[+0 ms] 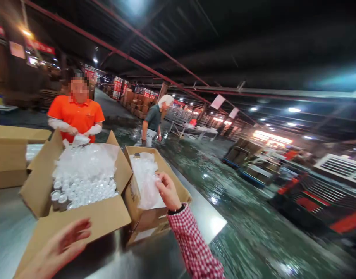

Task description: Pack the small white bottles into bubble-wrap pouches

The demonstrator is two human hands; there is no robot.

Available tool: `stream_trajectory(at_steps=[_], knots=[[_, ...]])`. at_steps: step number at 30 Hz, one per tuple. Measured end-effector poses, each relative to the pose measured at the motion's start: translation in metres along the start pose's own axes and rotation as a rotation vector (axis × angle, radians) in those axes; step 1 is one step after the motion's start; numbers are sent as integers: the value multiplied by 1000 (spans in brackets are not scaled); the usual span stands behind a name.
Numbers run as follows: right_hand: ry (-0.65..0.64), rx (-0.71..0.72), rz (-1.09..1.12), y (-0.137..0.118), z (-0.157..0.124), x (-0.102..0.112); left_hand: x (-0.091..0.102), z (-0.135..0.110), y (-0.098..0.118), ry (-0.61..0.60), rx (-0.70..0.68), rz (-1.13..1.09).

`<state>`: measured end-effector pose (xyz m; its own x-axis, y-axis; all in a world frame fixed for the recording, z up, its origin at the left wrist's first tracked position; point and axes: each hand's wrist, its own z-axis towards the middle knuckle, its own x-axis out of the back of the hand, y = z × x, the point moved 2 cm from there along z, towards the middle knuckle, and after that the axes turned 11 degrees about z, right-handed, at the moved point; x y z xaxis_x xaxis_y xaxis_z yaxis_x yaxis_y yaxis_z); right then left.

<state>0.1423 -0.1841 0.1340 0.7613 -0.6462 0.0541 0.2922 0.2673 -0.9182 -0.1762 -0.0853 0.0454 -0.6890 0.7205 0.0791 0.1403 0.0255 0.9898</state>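
Note:
Over the front flap of an open cardboard box (87,217), my left hand (69,240) hangs with its fingers loosely apart, holding nothing. Inside that box stand rows of small clear bottles with whitish caps (87,190), partly covered by crumpled clear plastic bags (85,161). My right hand (168,190) reaches over a narrower open cardboard box (145,224) beside it. Thumb and fingers of this hand are pinched on a thin clear plastic bag (151,184) lying in the narrower box. What lies beneath the bag is hidden.
Both boxes stand on a shiny metal table (205,221), with another box (9,159) at the left. Across the table a person in an orange shirt (76,116) holds something white. Another person (151,124) stands farther back. A wet-looking floor (224,182) and blurred carts lie to the right.

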Motion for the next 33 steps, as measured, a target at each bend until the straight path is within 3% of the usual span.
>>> stream_trajectory(at_steps=[3,6,10,13,16,18,21,23,25,27,30,33], knots=[[-81,-98,548,2,-39,-65,-38,2,14,-136,-38,-165],[-89,-235,731,19,-61,-109,-42,4,28,-1,-105,-176],[-30,-204,450,44,-66,-130,-2,-6,23,276,-80,88],[-139,-51,105,49,-70,-138,28,-18,22,498,-172,265],[-274,-2,53,48,-79,-149,41,-24,23,586,-185,230],[-325,-107,181,50,-84,-156,43,-24,23,529,-159,192],[-275,-270,390,57,-84,-164,43,-26,16,423,-95,64],[-232,-280,444,60,-80,-168,43,-29,8,343,-50,-26],[-269,-281,429,62,-75,-173,44,-35,-1,236,-22,-77],[-412,-306,377,64,-73,-180,47,-41,-8,108,-1,-158],[-745,-320,294,68,-77,-195,56,-46,-16,-29,86,-273],[-939,-269,231,70,-85,-210,62,-44,-17,-75,118,-161]])
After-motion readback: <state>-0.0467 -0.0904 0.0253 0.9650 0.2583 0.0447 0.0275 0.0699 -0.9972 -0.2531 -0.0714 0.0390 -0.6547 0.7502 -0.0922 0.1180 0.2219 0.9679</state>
